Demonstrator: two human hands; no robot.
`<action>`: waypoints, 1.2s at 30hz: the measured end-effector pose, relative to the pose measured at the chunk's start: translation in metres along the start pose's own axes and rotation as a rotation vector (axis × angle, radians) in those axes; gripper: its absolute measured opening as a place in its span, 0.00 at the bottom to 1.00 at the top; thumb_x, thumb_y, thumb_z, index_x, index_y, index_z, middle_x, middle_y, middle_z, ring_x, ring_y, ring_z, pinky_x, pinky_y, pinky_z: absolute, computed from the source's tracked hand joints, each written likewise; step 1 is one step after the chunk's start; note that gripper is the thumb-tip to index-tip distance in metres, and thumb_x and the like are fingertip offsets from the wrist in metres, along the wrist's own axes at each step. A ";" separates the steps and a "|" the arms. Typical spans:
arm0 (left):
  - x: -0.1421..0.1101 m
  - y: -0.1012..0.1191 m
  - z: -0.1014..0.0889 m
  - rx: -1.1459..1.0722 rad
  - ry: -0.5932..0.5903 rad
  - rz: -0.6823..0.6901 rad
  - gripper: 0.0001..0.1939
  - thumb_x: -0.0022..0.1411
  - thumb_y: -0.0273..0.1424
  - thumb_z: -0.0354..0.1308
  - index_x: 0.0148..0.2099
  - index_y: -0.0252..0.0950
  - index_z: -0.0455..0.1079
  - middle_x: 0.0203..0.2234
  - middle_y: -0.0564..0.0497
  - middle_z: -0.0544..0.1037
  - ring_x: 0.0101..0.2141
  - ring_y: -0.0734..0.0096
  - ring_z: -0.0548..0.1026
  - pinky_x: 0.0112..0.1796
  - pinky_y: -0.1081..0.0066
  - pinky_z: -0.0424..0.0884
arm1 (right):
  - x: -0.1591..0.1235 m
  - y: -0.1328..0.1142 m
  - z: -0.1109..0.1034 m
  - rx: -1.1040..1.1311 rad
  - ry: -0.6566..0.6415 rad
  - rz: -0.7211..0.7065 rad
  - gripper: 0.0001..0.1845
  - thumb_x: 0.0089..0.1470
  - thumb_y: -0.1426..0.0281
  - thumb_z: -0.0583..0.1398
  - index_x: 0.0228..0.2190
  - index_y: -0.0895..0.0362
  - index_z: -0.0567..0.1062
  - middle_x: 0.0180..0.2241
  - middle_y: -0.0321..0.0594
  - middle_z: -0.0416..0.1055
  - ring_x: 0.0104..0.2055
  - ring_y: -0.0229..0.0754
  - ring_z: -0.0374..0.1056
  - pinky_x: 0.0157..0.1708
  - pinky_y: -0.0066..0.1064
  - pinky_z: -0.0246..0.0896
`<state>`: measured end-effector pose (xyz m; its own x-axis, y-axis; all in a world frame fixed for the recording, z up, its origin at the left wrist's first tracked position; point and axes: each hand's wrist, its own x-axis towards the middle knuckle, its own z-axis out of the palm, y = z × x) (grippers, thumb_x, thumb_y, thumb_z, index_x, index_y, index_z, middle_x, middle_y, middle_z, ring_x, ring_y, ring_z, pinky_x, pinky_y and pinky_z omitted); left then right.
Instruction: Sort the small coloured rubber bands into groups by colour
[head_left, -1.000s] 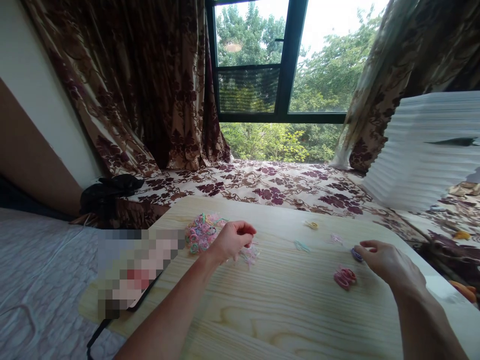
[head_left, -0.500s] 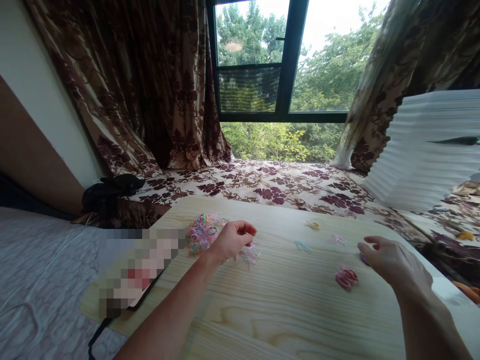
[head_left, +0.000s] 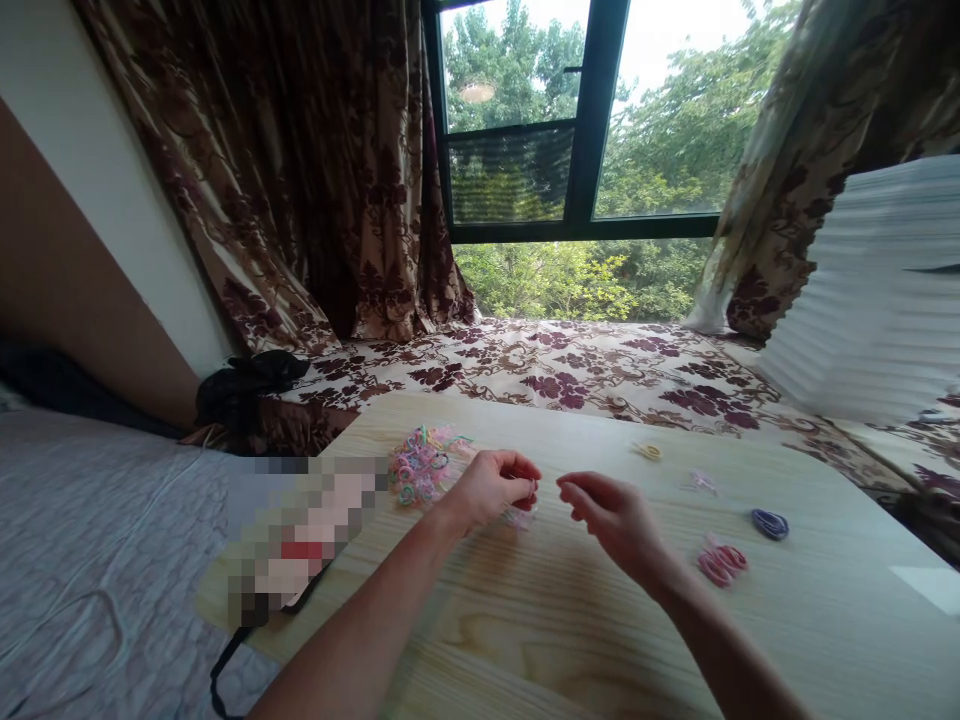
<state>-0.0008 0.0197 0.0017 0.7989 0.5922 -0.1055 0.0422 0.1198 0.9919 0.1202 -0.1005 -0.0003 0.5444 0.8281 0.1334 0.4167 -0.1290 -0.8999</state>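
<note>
Over the middle of the wooden table, my left hand [head_left: 491,490] is closed in a pinch on a small hair tie, mostly hidden by the fingers. My right hand [head_left: 611,515] hovers close to its fingertips, fingers loosely bent and apart, with nothing visible in them. A mixed heap of colourful hair ties [head_left: 420,465] lies left of my left hand. Under that hand, a clear and pink bundle [head_left: 517,517] partly shows. To the right lie small groups: yellow hair ties [head_left: 649,452], pale pink ones [head_left: 701,482], purple ones [head_left: 770,524] and pink-red ones [head_left: 723,562].
The light wooden table [head_left: 480,640] stands before a ledge with floral cloth [head_left: 555,370] under a window. A blurred-out flat object with a black strap [head_left: 225,660] lies at the table's left edge. White pleated material [head_left: 870,300] stands at the right. A black bag [head_left: 255,385] sits back left.
My right hand has moved left from the purple hair ties, now lying fully in view, to beside my left hand. The teal hair ties are now hidden from view. The view has shifted slightly.
</note>
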 end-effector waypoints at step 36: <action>-0.003 0.000 0.010 0.027 0.002 -0.057 0.06 0.43 0.21 0.59 0.29 0.29 0.70 0.17 0.54 0.71 0.19 0.81 0.69 0.22 0.79 0.66 | -0.004 0.014 0.022 0.034 -0.045 -0.096 0.10 0.44 0.66 0.58 0.23 0.59 0.76 0.20 0.37 0.72 0.22 0.36 0.63 0.20 0.25 0.55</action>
<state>0.0027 0.0104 0.0025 0.7935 0.5867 -0.1618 0.1038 0.1315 0.9859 0.1078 -0.0941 -0.0226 0.4696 0.8597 0.2011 0.4399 -0.0303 -0.8976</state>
